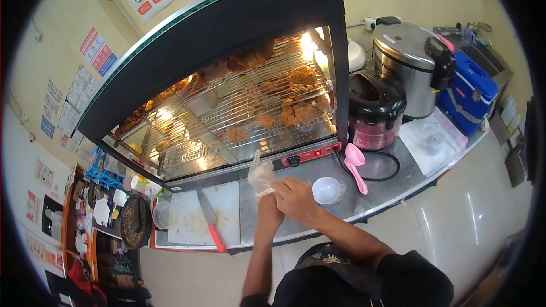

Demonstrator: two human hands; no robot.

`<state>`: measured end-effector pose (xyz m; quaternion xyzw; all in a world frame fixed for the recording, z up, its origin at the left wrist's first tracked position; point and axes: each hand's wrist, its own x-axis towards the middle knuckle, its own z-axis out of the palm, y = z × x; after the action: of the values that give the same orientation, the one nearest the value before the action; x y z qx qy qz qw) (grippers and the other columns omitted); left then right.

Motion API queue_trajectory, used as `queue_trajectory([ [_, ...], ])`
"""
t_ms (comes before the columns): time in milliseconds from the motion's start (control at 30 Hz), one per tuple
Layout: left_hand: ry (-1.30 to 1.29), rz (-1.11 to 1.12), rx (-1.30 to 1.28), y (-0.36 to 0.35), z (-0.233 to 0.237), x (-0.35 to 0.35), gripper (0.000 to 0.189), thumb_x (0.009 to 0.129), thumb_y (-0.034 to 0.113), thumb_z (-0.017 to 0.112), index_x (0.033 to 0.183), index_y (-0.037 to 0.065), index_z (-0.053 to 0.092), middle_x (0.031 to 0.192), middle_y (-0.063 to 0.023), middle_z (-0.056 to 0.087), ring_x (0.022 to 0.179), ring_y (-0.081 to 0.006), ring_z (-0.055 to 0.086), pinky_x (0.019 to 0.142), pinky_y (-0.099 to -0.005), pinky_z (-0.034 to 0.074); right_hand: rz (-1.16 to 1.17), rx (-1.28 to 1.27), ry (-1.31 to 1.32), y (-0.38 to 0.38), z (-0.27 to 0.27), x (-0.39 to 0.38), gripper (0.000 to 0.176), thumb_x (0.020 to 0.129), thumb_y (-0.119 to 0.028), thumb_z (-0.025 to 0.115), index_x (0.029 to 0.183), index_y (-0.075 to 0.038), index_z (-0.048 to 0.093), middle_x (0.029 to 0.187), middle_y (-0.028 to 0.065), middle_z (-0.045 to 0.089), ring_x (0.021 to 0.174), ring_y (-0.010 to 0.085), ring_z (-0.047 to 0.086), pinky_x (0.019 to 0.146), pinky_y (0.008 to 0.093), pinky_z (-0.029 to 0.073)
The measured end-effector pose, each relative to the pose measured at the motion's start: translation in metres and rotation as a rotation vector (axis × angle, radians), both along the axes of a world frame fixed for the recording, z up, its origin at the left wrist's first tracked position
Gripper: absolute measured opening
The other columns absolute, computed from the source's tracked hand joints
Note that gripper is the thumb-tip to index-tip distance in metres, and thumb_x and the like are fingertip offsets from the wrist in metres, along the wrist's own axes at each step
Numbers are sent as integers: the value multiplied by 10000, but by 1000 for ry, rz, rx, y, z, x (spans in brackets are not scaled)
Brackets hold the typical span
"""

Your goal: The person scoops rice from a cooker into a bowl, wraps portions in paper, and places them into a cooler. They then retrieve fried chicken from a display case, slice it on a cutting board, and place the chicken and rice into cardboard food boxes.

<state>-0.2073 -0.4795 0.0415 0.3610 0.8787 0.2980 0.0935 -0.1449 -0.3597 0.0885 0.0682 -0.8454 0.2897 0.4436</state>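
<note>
A thin, translucent plastic glove (260, 177) is at my left hand (271, 209), in front of the warming cabinet. The glove looks crumpled, with one narrow finger of it pointing up. How far my left fingers reach inside it I cannot make out. My right hand (296, 199) pinches the glove's lower edge beside the left wrist. Nearest to the right hand, a small white bowl (326, 191) stands on the metal counter. To the left, a knife with a red handle (216, 238) lies across a white cutting board (181, 207) strewn with crumbs.
Pieces of fried chicken (300, 113) lie on racks in the lit warming cabinet (216, 51). Right of it are a pink scoop (355, 162), a black cable, a pink-and-black cooker (376, 105), a steel pot (405, 51) and a blue cooler box (468, 94). A dark pan (136, 222) stands at left.
</note>
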Motion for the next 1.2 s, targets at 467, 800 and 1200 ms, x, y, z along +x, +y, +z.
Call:
queue_trajectory([
  [467, -1234, -171, 1424, -6, 35, -13, 547, 913, 504, 414, 1272, 92, 417, 1183, -79, 508, 1096, -265, 478, 939, -420, 417, 335, -172, 67, -23, 31, 64, 217, 685, -132, 677, 882, -71, 610, 889, 87, 586, 788, 263, 566, 670, 383, 441],
  [800, -994, 102, 1608, 26, 32, 7, 553, 914, 531, 339, 1312, 152, 404, 1197, -50, 509, 1087, -274, 470, 933, -503, 388, 23, 149, 83, -18, 3, 9, 219, 653, -99, 645, 857, -39, 593, 809, 53, 541, 745, 220, 540, 649, 346, 427],
  [1200, -953, -113, 1477, 41, 37, -34, 520, 889, 578, 345, 1284, 248, 423, 1269, -29, 417, 1133, -307, 354, 934, -533, 340, 164, 150, 116, -18, 18, 17, 221, 595, -35, 601, 815, -12, 598, 689, 45, 483, 647, 199, 502, 588, 304, 405],
])
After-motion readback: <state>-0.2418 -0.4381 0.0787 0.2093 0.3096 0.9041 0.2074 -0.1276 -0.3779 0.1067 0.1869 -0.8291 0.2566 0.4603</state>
